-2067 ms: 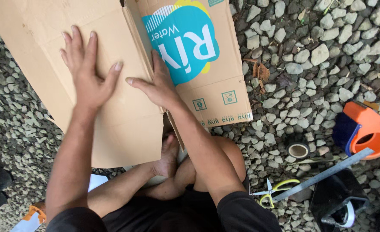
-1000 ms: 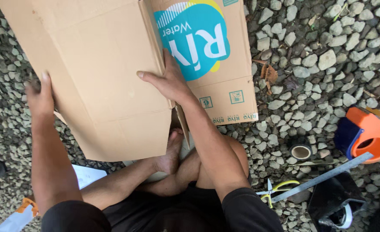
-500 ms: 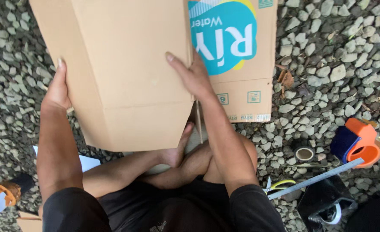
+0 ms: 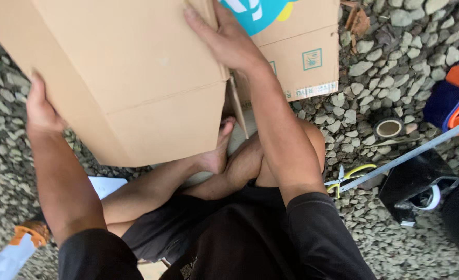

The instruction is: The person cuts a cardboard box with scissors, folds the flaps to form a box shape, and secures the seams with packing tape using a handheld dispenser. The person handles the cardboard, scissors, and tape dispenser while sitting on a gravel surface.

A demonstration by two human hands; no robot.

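Both hands gripped a flattened cardboard box [image 4: 136, 78] held over the crossed legs: the left hand [image 4: 43, 111] clasped its left edge, the right hand [image 4: 227, 39] pressed spread fingers along the centre fold. Box unassembled; tape dispenser [image 4: 455, 98], tape roll [image 4: 389, 127] and scissors [image 4: 350, 176] lay untouched on gravel [image 4: 395, 67].

cardboard box [image 4: 136, 78]: top cut off by frame | left hand [image 4: 42, 111]: fingers hidden behind box

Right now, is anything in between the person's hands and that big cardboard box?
Nothing visible. The left hand grips the cardboard box at its left edge, and the right hand presses flat on top near the fold.
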